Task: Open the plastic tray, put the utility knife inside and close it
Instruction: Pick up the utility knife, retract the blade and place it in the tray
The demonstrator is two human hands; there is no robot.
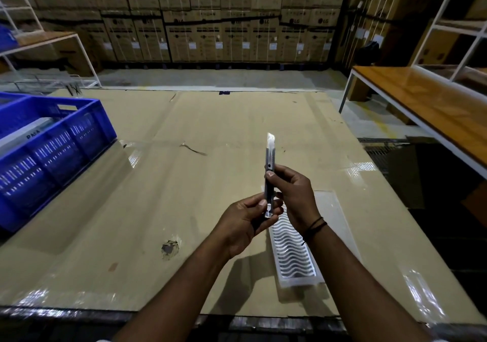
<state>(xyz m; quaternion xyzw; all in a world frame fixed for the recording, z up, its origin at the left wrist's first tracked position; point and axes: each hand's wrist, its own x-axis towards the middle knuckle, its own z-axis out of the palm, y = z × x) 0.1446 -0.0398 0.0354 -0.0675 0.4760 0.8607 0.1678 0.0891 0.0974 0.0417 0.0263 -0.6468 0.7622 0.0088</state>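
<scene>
I hold a slim grey utility knife (270, 162) upright above the table, its white blade end pointing away from me. My left hand (246, 223) pinches the knife's lower end. My right hand (295, 194) grips its middle, thumb pressed on the body. Below my hands lies the clear plastic tray (292, 257), long and narrow, with a wavy ribbed surface; its far end is hidden behind my right hand. A flat clear panel (334, 217) lies beside it on the right; I cannot tell whether it is the tray's opened lid.
The table is covered with taped cardboard (184, 183). A blue plastic crate (50, 152) holding a white box stands at the left edge. A wooden bench (427, 104) runs along the right. Stacked cartons (224, 25) fill the back wall.
</scene>
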